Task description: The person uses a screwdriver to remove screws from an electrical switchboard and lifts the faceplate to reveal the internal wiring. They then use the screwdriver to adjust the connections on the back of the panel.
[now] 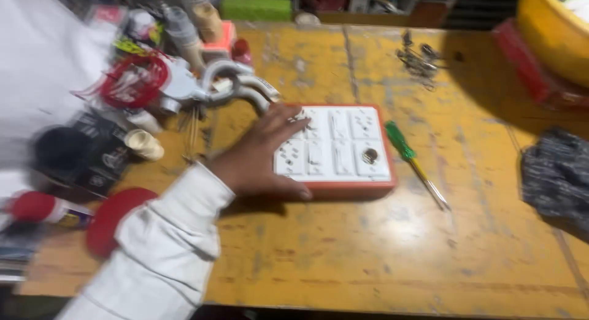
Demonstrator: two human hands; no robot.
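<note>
A: Hands: report state and position.

B: Only one of the hands is in view, the left hand point(261, 157), in a white sleeve point(165, 246). It lies flat and spread on the switch panel point(340, 149), fingers extended over the left part of the white face, thumb along the near orange edge. It grips nothing. The right hand is out of frame.

A: Location of the switch panel?

B: It rests flat on the yellow bench point(368, 252), near the centre. It is a white plate of switches and sockets in an orange frame.

A: Items around the switch panel?

B: Just right of it, a green-handled screwdriver point(412, 160) lies on the bench, close to the frame, shaft pointing away from it towards the near side. Beyond its far right corner, well apart, sits a small pile of metal hardware point(418, 57). Far right, a dark patterned cloth point(555, 173). To its left, grey curved pipe fittings point(236, 87) near the fingertips, then a red wire coil point(135, 81) and blurred clutter.

A: Obstructions?

B: The left hand covers the left modules of the panel. The remaining surface is exposed.
</note>
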